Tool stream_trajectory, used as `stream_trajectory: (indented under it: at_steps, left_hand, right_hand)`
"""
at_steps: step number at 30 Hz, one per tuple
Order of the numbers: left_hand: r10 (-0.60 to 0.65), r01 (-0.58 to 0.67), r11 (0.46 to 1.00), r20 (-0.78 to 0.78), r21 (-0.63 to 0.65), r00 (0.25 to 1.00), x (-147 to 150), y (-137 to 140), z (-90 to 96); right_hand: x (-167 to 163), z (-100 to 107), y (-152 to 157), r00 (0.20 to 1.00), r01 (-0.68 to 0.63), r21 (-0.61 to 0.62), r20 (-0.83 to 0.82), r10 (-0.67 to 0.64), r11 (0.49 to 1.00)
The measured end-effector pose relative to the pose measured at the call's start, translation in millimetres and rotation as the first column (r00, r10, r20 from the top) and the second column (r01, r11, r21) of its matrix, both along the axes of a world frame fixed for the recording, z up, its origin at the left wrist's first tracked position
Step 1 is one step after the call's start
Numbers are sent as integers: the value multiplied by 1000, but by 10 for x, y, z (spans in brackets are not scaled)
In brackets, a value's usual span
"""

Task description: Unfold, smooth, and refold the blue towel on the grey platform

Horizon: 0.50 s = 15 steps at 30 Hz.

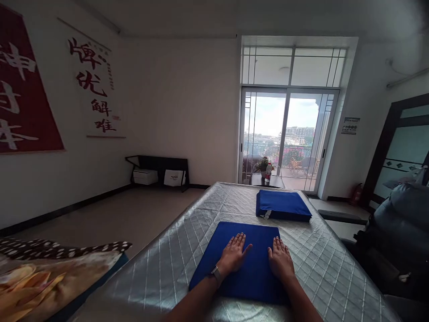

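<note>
A flat blue folded cloth (251, 281) lies on the silver quilted table cover (167, 268) right in front of me. My left hand (233, 255) rests palm down on its middle, fingers stretched and the thumb out to the side; a watch circles that wrist. Along the cloth's right edge lies my right hand (280, 258), also palm down with straight fingers. Neither hand grips anything. Farther back on the same cover sits a stack of blue folded cloth (284, 205) with a white tag at its front corner.
Beyond the table, a small table (275, 181) holds a plant and a bottle (268, 171) before the sliding glass door. A black bench (161, 161) stands by the far wall. Bedding (40, 277) lies at lower left; dark bags (398, 232) are piled at right.
</note>
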<state>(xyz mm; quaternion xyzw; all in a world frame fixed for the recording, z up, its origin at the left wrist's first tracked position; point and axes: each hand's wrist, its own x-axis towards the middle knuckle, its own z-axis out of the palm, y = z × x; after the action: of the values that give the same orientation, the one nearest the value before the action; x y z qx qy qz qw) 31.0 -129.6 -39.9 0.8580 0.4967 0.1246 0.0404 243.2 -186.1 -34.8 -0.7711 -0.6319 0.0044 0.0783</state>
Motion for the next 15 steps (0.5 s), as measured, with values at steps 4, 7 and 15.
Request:
stream_trajectory:
  at_steps: [4, 7, 15]
  left_hand:
    - [145, -145, 989, -50, -1, 988, -628, 136, -47]
    - [203, -202, 979, -27, 16, 979, -889, 149, -63]
    - [214, -215, 976, 32, 25, 976, -907, 117, -67]
  right_hand:
    - [8, -24, 12, 1000, 5, -1, -7, -5, 1000]
    - [15, -23, 20, 1000, -4, -15, -10, 3, 1000]
    - [17, -39, 29, 1000, 12, -15, -17, -13, 1000]
